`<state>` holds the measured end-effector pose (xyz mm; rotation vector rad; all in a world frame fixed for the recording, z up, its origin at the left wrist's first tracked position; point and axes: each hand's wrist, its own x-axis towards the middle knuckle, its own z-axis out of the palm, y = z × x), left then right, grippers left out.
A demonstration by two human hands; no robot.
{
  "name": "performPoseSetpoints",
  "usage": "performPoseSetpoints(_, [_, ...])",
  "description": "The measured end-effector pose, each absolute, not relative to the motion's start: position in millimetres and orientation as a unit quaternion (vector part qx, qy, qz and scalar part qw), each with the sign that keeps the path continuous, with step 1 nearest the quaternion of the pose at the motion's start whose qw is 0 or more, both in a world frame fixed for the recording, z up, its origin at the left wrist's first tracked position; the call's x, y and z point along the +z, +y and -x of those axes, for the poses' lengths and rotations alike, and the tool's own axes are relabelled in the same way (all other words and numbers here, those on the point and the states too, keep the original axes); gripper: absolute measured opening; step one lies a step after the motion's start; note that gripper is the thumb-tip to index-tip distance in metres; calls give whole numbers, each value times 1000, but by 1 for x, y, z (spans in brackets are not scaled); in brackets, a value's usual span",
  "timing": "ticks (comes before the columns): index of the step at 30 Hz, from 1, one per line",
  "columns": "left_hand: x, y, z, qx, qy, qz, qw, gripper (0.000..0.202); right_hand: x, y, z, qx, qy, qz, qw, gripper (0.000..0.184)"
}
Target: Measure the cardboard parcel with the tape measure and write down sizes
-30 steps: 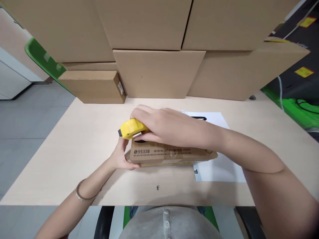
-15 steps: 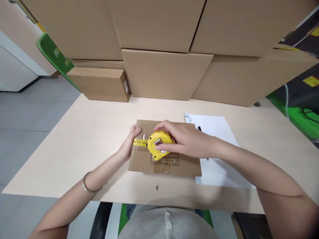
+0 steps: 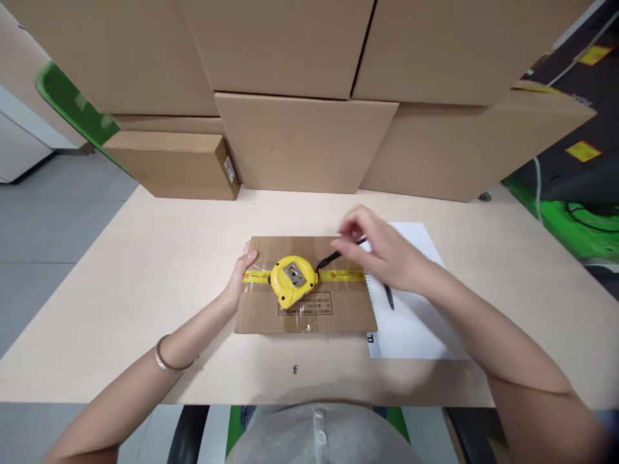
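A flat brown cardboard box [image 3: 338, 316] lies on the pale table [image 3: 145, 270] in front of me. A yellow tape measure [image 3: 293, 280] rests on its top, with the yellow blade [image 3: 345, 275] drawn across the box from edge to edge. My left hand [image 3: 239, 274] grips the box's left edge and pins the blade's end there. My right hand [image 3: 387, 254] hovers over the box's right end, clear of the tape measure's case. Its blurred fingertips are by the tape measure's black strap [image 3: 329, 259]. Whether they hold the strap is unclear.
A white sheet of paper [image 3: 416, 322] with a dark pen [image 3: 389, 298] on it lies right of the box. Large cardboard cartons [image 3: 300, 142] are stacked along the table's back edge. A smaller carton [image 3: 169, 164] sits at the back left. Green equipment with cables [image 3: 570, 219] stands at the right.
The box went from standing on edge to lying flat. My right hand set the tape measure on it, let go and moved right. The blade now spans the box.
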<state>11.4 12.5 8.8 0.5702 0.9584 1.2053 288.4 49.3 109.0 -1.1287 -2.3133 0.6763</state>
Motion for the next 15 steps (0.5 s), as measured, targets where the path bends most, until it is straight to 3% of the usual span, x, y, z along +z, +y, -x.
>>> performPoseSetpoints(5, [11,13,-12,535,459,-228,672,51,84,27,-358,186,-744,640,-45,45])
performPoseSetpoints(7, [11,13,-12,519,469,-214,682,52,61,16,-366,195,-706,675,-91,45])
performPoseSetpoints(12, [15,13,-15,539,470,-219,664,49,17,-1,-366,254,-681,686,-20,32])
performPoseSetpoints(15, [18,14,-17,547,478,-225,649,45,11,-1,-376,343,-681,644,63,36])
